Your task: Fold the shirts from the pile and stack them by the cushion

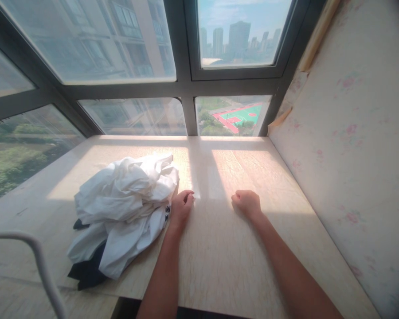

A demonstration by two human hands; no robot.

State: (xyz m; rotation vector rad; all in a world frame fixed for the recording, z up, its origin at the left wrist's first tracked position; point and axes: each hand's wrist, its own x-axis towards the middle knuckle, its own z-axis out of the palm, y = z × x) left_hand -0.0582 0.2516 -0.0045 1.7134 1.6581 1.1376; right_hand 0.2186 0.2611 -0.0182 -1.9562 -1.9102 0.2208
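Observation:
My left hand (182, 207) rests on the pale wood-grain surface (216, 257), its fingers curled closed and nothing visible in them. Just to its left lies a crumpled heap of white cloth (126, 190), which the hand is beside or lightly touching. Dark fabric (89, 268) shows from under the heap's near side, and small black markings (167, 212) show on its right edge. Apart from the cloth, farther right, my right hand (248, 202) sits on the same surface as a closed fist, with nothing seen in it.
Dark-framed windows (186, 88) rise behind the surface. A flower-patterned wall (346, 177) bounds the right side, its covering peeling near the window. At the lower left a curved grey tube (40, 257) stands in the foreground. Sunlight falls across the far part of the surface.

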